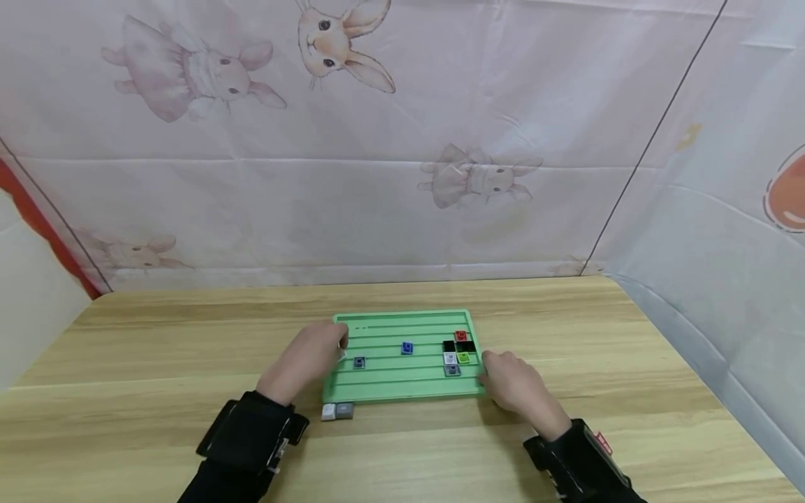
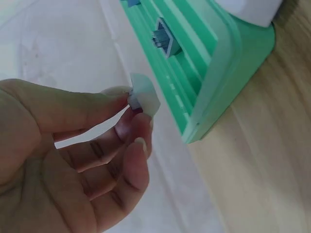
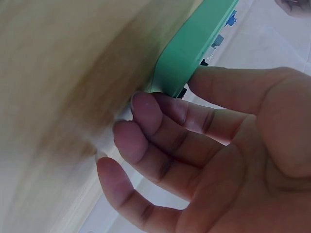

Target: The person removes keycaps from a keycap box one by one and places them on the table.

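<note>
My left hand (image 1: 307,358) is at the tray's left end, pinching a pale keycap (image 2: 146,95) between thumb and fingertips, with its stem side toward the hand. In the left wrist view the keycap is apart from the tray. The green ridged tray (image 1: 390,383) lies on the table. My right hand (image 1: 517,388) grips its right edge, thumb at the rim and fingers curled against the side. A grey-blue keycap (image 1: 359,362) and a blue keycap (image 1: 407,348) sit stem-up on the tray. A cluster of keycaps, including a red keycap (image 1: 461,335) and a green keycap (image 1: 463,358), stands near the right end.
A white keycap (image 1: 329,411) and a grey keycap (image 1: 344,411) lie side by side on the wooden table (image 1: 402,461), just before the tray's front left corner. Behind the table hangs a rabbit-printed curtain (image 1: 302,216).
</note>
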A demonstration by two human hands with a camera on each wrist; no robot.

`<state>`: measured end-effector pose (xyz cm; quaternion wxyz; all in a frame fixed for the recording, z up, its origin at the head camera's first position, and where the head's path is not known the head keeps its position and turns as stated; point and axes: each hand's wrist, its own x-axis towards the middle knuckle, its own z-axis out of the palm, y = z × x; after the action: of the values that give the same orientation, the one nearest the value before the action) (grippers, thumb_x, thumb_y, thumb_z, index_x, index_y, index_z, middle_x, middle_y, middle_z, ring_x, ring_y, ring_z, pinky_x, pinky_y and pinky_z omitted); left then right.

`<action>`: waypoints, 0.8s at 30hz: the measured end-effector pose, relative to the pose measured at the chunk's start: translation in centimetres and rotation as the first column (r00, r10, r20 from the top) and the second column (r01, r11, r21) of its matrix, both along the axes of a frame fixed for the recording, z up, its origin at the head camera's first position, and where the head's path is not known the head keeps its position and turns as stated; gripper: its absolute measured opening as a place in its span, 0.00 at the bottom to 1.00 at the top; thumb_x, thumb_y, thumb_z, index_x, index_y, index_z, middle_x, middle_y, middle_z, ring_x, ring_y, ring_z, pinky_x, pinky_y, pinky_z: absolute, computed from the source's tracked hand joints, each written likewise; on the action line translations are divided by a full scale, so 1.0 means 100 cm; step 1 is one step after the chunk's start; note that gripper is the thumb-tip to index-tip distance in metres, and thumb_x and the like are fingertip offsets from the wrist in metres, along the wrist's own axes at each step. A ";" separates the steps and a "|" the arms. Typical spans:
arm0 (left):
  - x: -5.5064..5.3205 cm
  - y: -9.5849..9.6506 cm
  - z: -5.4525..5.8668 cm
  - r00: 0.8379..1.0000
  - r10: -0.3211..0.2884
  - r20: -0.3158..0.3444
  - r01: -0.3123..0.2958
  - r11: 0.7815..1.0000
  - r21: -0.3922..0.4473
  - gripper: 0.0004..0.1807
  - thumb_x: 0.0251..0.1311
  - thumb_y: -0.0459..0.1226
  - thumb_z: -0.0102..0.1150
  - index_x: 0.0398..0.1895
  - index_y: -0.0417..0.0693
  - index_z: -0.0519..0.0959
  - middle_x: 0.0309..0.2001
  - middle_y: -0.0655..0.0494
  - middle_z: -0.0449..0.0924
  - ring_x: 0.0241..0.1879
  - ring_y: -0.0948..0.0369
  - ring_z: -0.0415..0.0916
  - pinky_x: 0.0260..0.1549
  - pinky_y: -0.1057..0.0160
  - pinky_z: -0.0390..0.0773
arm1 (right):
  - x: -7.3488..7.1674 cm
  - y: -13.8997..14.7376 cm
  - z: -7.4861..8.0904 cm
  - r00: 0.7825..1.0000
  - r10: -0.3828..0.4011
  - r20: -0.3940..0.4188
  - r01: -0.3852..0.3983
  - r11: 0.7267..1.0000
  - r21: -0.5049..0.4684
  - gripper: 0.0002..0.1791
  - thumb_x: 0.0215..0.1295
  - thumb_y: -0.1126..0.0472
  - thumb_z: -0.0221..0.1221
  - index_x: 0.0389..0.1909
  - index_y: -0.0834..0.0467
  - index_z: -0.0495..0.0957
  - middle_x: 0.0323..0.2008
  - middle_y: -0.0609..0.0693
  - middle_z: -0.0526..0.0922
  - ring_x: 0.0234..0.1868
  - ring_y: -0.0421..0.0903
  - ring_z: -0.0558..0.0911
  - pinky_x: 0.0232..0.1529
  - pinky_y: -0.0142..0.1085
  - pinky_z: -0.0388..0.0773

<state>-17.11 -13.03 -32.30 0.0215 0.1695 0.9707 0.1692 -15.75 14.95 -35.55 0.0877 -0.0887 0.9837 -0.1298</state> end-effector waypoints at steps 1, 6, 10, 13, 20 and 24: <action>0.003 0.000 0.001 1.000 -0.003 -0.009 0.003 1.000 0.000 0.04 0.50 0.24 0.57 0.28 0.39 0.75 0.27 0.51 0.75 0.26 0.60 0.70 0.28 0.61 0.76 | 0.000 0.000 0.000 1.000 0.001 -0.001 -0.001 1.000 0.000 0.12 0.60 0.64 0.55 0.39 0.68 0.73 0.23 0.54 0.72 0.20 0.45 0.68 0.19 0.34 0.64; 0.020 -0.001 0.006 0.996 -0.018 -0.084 0.017 1.000 -0.005 0.06 0.50 0.25 0.57 0.31 0.39 0.75 0.28 0.50 0.75 0.27 0.60 0.70 0.28 0.61 0.75 | 0.001 0.000 0.000 1.000 0.002 -0.007 -0.002 1.000 0.005 0.12 0.59 0.64 0.56 0.39 0.69 0.73 0.23 0.54 0.73 0.20 0.45 0.68 0.20 0.35 0.64; 0.030 0.000 0.007 0.991 -0.022 -0.136 0.022 1.000 0.003 0.06 0.50 0.25 0.58 0.32 0.38 0.76 0.27 0.51 0.74 0.25 0.62 0.69 0.25 0.64 0.74 | 0.001 0.000 0.001 1.000 0.001 -0.002 -0.001 1.000 0.001 0.12 0.60 0.64 0.55 0.39 0.68 0.73 0.23 0.54 0.72 0.20 0.45 0.68 0.19 0.34 0.64; 0.036 0.002 0.008 0.993 -0.015 -0.118 0.018 1.000 0.024 0.06 0.50 0.25 0.58 0.33 0.37 0.77 0.27 0.51 0.74 0.24 0.63 0.67 0.23 0.66 0.73 | 0.001 0.000 0.001 1.000 -0.001 0.003 0.001 1.000 -0.002 0.11 0.60 0.64 0.55 0.39 0.68 0.73 0.23 0.54 0.72 0.20 0.45 0.68 0.19 0.34 0.63; 0.046 0.006 0.012 0.998 -0.005 -0.058 0.008 0.999 0.052 0.07 0.50 0.25 0.58 0.33 0.36 0.79 0.26 0.52 0.72 0.24 0.63 0.65 0.24 0.65 0.73 | 0.001 0.000 0.000 1.000 0.001 0.003 -0.001 1.000 -0.004 0.11 0.60 0.64 0.55 0.39 0.68 0.73 0.23 0.54 0.72 0.20 0.45 0.68 0.19 0.35 0.64; 0.050 0.006 0.011 0.999 -0.019 -0.044 0.021 0.999 0.050 0.06 0.49 0.25 0.58 0.32 0.36 0.79 0.24 0.53 0.70 0.24 0.63 0.64 0.23 0.65 0.72 | 0.001 0.001 0.000 1.000 -0.002 0.009 0.002 1.000 -0.006 0.11 0.60 0.64 0.55 0.39 0.68 0.73 0.23 0.53 0.71 0.20 0.45 0.68 0.19 0.34 0.63</action>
<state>-12.09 -12.44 -31.21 -0.0023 0.1833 0.9646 0.1898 -15.63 15.01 -35.52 0.0915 -0.0874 0.9830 -0.1333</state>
